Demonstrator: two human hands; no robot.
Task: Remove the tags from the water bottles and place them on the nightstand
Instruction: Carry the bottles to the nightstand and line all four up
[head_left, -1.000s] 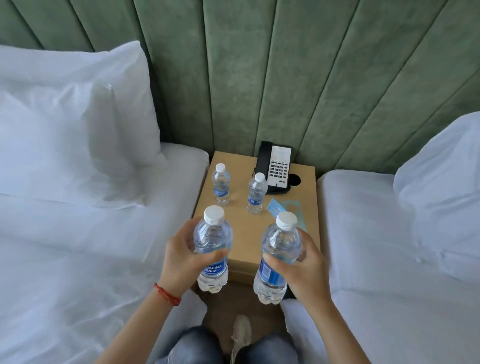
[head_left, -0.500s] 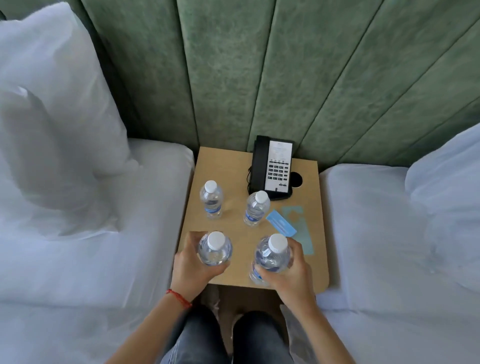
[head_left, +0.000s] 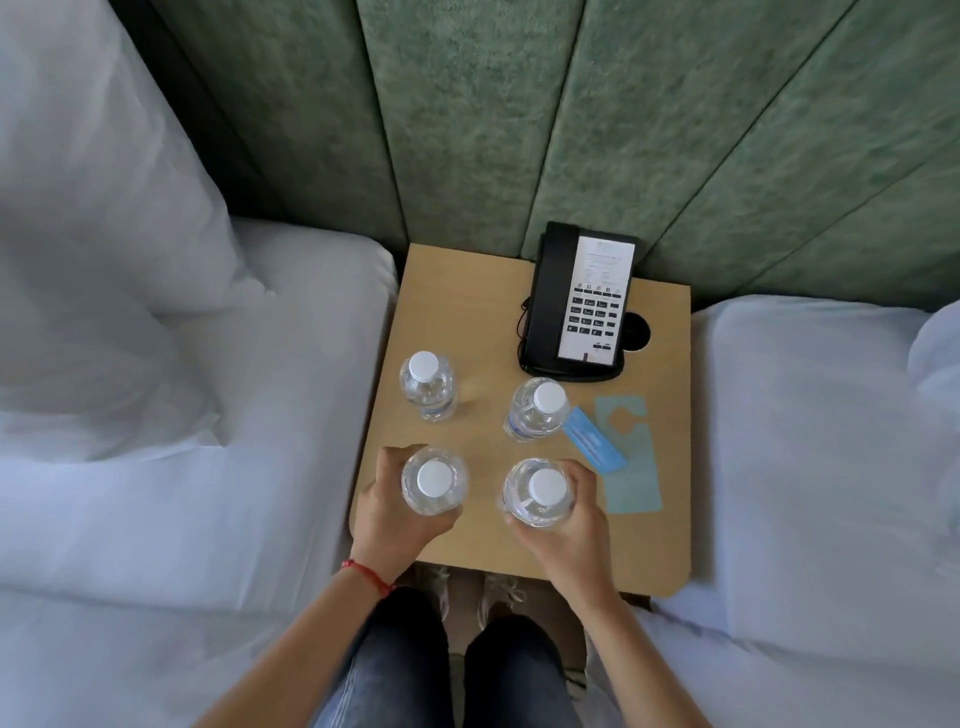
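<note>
Seen from above, a wooden nightstand (head_left: 483, 312) carries clear water bottles with white caps. My left hand (head_left: 387, 512) wraps around the near left bottle (head_left: 434, 480), upright over the tabletop. My right hand (head_left: 563, 530) grips the near right bottle (head_left: 540, 491) the same way. Two more bottles stand behind: the far left bottle (head_left: 427, 382) and the far right bottle (head_left: 537, 408). A bright blue tag (head_left: 595, 440) lies flat to the right of the bottles, over a pale blue tag (head_left: 626, 452).
A black desk phone (head_left: 579, 301) sits at the back of the nightstand beside a round cable hole (head_left: 638, 332). White beds flank both sides, with a pillow (head_left: 93, 223) at left. A green padded headboard (head_left: 519, 114) rises behind. My legs and shoes show below.
Both hands carried their bottles from below the nightstand's front edge up and forward to the near part of the tabletop. The view came closer and tilted downward.
</note>
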